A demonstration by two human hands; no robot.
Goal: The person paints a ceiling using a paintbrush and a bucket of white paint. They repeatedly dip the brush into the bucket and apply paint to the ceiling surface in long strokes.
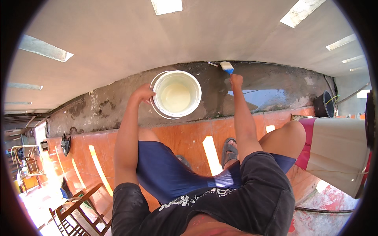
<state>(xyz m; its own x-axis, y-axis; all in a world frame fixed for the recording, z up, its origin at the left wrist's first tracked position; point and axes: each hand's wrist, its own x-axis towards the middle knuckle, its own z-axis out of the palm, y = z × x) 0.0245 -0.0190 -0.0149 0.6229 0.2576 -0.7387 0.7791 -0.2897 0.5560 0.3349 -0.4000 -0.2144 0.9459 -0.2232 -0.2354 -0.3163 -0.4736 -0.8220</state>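
My left hand (143, 93) is closed on the left edge of a white bucket (197, 94), beside its thin, bowed handle. Pale cream liquid (176, 96) lies in the bottom of the bucket, which tilts so that its inside shows. My right hand (236, 80), arm stretched forward, grips a wide paintbrush (227, 67) by its blue handle. The pale bristles point away from me, at the line where the grey wall (212, 37) meets the dark cement strip (214, 88). A small whitish stick (213, 64) lies just left of the bristles.
A shiny wet patch (264, 98) spreads right of my right forearm. Orange tiles (179, 143) run under my feet. At right stand a black bucket (323, 104) and a large beige-and-magenta object (336, 151). A black bag (65, 144) and a wooden chair (78, 206) are at left.
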